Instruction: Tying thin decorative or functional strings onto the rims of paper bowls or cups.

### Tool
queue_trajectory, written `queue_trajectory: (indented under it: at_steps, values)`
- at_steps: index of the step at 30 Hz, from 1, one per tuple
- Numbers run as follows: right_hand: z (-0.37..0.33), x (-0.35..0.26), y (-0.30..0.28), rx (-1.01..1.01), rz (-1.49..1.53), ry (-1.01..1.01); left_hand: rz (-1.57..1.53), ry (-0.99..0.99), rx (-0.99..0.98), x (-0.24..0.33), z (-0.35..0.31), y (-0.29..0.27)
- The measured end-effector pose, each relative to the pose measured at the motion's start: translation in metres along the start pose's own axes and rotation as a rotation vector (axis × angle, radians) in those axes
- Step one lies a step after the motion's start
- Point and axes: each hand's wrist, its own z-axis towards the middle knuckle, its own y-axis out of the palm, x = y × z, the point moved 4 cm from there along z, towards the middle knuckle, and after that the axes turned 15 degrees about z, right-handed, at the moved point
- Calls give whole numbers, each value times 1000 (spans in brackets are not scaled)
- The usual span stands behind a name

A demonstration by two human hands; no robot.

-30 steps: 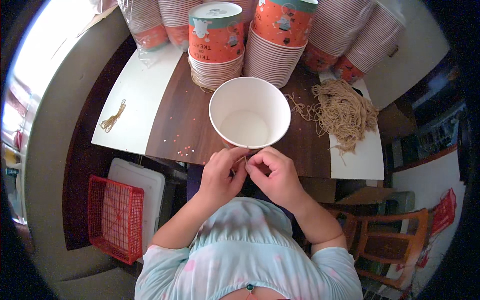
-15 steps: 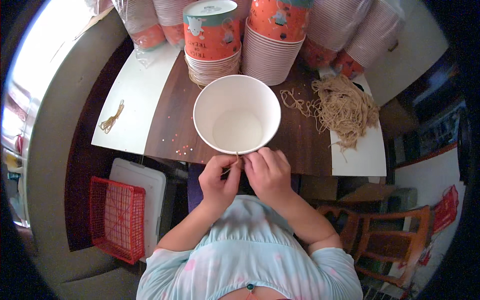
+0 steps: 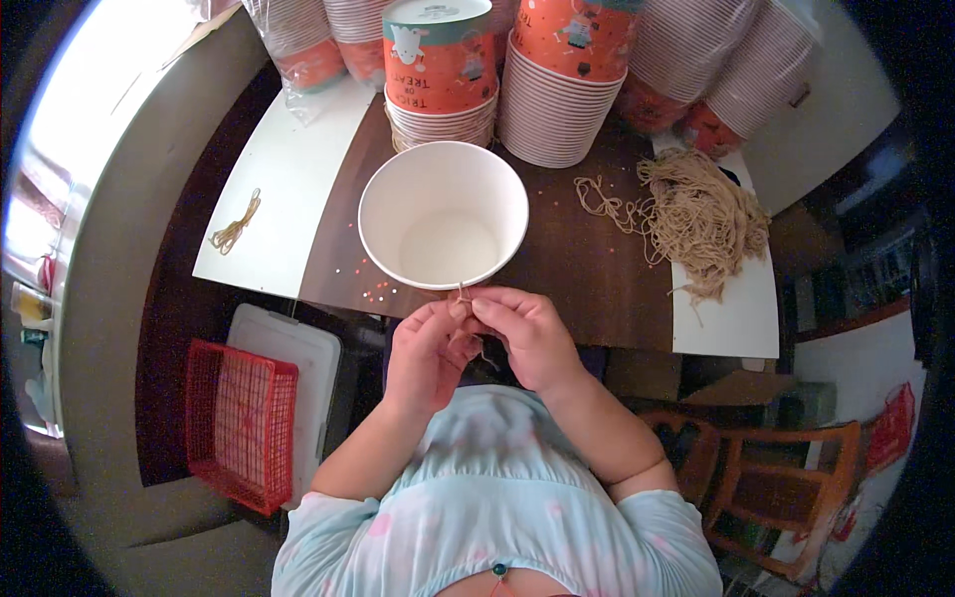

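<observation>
A white paper bucket (image 3: 445, 171) stands at the table's near edge, its mouth facing up and its inside bare. Just in front of its near rim, my left hand (image 3: 426, 346) and my right hand (image 3: 529, 333) meet fingertip to fingertip. Both pinch a thin piece of tan twine (image 3: 462, 292). A short end pokes up between the fingertips, and another bit hangs beneath them. Whether the twine is fastened to the bucket is hidden by my fingers.
Stacked orange printed buckets (image 3: 438, 75) stand upside down behind, with bagged stacks (image 3: 686, 50) beside them. A tangled twine heap (image 3: 701, 219) lies right; a small twine bundle (image 3: 237, 224) lies left. A red basket (image 3: 242, 423) is at lower left, a wooden chair (image 3: 786, 488) at lower right.
The bucket has shifted left and slightly away from me. My hands have drawn closer together, with the twine now pinched between both sets of fingertips. The whole view has swung a little.
</observation>
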Motion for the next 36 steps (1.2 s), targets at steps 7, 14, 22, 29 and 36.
queue_trajectory:
  at_steps: [7,14,22,29,36]
  values:
    - [6,5,-9,21,-50,-29,33,87,-38,2,1,-6]
    - [8,-4,-8,-8,-255,-98,33,115,-47,7,1,-8]
    - [4,-8,-5,-15,-560,-148,45,109,-50,7,1,-9]
    - [-12,-61,38,-102,-1123,-788,330,272,30,11,2,-16]
    - [-3,-66,82,-572,-1733,-1001,517,439,68,18,-2,-9]
